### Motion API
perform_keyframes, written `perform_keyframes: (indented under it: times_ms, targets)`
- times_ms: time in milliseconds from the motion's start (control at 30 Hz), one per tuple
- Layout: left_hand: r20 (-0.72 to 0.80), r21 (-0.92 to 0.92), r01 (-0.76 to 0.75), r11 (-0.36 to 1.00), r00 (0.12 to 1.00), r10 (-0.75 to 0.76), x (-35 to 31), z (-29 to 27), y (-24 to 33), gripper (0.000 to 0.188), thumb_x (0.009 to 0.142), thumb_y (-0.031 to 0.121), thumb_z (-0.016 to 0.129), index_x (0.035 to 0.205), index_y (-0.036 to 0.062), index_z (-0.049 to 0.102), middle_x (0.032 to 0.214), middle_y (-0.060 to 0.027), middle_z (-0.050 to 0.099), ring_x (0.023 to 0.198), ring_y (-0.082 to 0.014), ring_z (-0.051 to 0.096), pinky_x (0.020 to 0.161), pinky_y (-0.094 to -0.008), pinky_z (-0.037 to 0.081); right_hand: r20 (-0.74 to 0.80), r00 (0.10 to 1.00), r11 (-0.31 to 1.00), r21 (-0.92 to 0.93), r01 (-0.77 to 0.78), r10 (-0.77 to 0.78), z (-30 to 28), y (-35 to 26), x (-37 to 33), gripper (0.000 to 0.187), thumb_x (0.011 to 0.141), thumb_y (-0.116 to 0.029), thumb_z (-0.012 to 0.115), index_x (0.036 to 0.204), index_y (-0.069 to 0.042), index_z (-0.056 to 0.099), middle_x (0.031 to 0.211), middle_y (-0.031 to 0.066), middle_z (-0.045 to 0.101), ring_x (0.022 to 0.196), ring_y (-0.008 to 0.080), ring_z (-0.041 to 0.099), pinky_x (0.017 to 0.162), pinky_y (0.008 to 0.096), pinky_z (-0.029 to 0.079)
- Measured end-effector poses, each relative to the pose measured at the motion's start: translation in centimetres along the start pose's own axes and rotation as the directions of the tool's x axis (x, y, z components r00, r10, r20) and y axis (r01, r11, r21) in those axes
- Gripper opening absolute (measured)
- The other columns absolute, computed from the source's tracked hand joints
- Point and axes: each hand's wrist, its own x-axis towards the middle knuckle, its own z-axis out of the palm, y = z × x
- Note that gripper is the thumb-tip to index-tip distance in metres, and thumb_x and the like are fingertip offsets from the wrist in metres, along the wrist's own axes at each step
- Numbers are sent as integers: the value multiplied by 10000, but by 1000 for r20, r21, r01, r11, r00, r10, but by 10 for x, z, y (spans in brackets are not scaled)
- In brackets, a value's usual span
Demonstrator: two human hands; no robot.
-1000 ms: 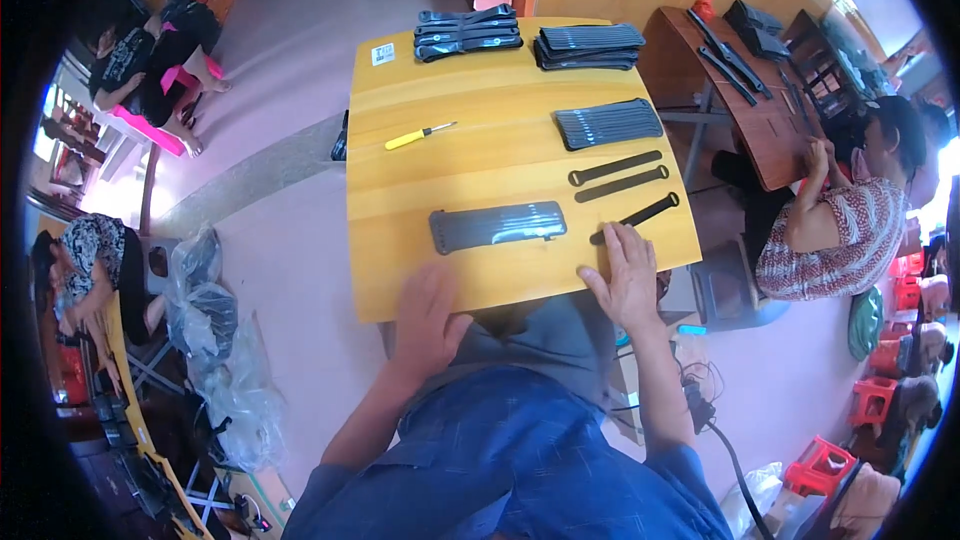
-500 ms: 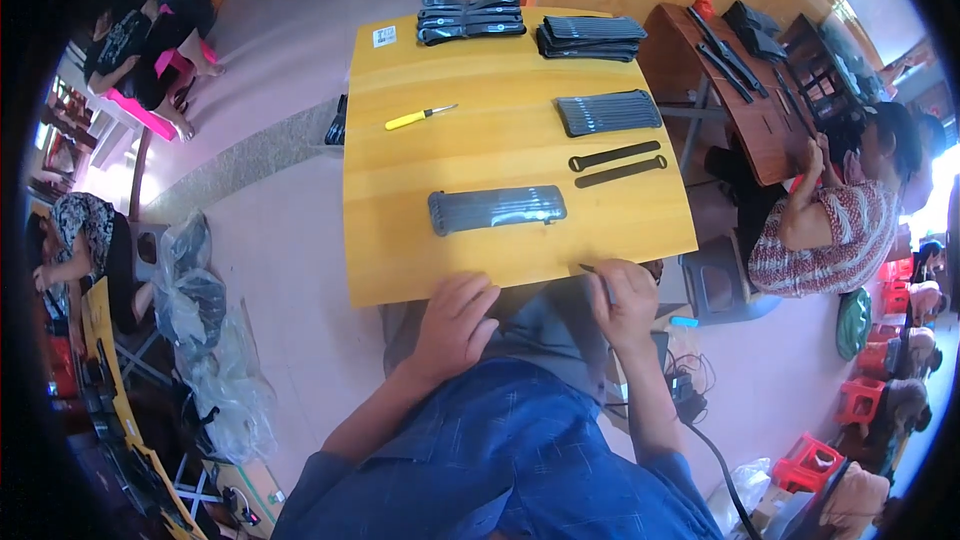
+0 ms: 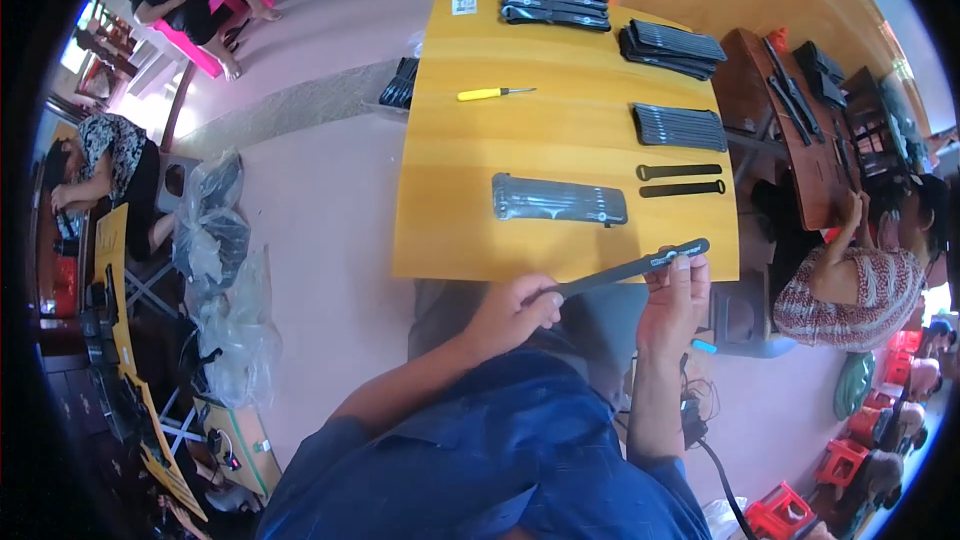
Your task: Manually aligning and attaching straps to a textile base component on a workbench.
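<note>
A black flat strap [image 3: 618, 269] with pale lettering slants up to the right over the near table edge. My left hand [image 3: 512, 314] is closed round its lower end. My right hand [image 3: 676, 302] pinches it close to the rounded upper end, thumb on top. Two loose black straps [image 3: 682, 189] with looped ends lie on the yellow table [image 3: 450, 250], beyond my right hand. Farther back sits a neat stack of black straps [image 3: 680, 127]. Left of the loose straps lies a shiny pack of black straps [image 3: 558, 202], apparently in clear plastic.
Toward the back are a yellow-handled screwdriver-like tool [image 3: 480, 95] and strap bundles [image 3: 555, 5] beside another stack [image 3: 672, 48]. At the right, a co-worker [image 3: 850, 280] sits by a brown table [image 3: 800, 155]. Clear plastic bags [image 3: 215, 260] lie on the floor at left.
My hands were apart at the table edge, with a dark tip showing at the right one. Now both hold the black strap stretched between them. The view has shifted, moving the table rightward.
</note>
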Motion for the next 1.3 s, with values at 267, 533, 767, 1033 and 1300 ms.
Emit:
perform_keyframes:
  times_ms: [267,533,767,1033,1300]
  targets:
    - [-159,-86,0,996,987,-14,1,-44,0,162,1036,130,598,1039,-9,682,831,-43,700,711,-88,643,679,-244,532,6,993,991,-67,-114,115,-6,30,6,198,998,-38,678,1169,-67,583,929,4,642,876,111,652,808,289,575]
    - [-330,47,51,998,943,-33,10,-62,5,179,1011,140,632,1040,-27,692,791,-48,708,663,-89,636,628,-255,524,85,979,916,-376,-140,184,-22,48,15,150,1026,-68,647,1170,-45,615,974,11,652,856,89,627,792,248,544]
    - [-370,336,151,930,929,-17,26,-77,5,178,1033,128,628,954,-25,675,723,-36,669,633,-75,612,574,-247,499,91,976,872,-470,-134,200,-33,56,39,82,1030,-83,664,1080,-18,668,939,-18,651,823,53,591,755,206,487]
    - [-395,323,207,923,916,-68,41,-79,17,223,1040,149,597,923,-29,661,701,-51,658,619,-98,625,575,-271,501,158,955,779,-618,-102,250,-29,61,67,155,1050,-120,638,1157,-14,672,960,4,666,804,66,595,732,215,492]
    - [-453,517,230,824,891,36,49,-77,24,219,999,202,640,904,14,700,652,-98,655,584,-178,641,563,-354,495,178,948,778,-621,-98,262,-32,70,79,161,1048,-123,641,1156,-10,675,903,-1,661,763,61,578,702,212,474]
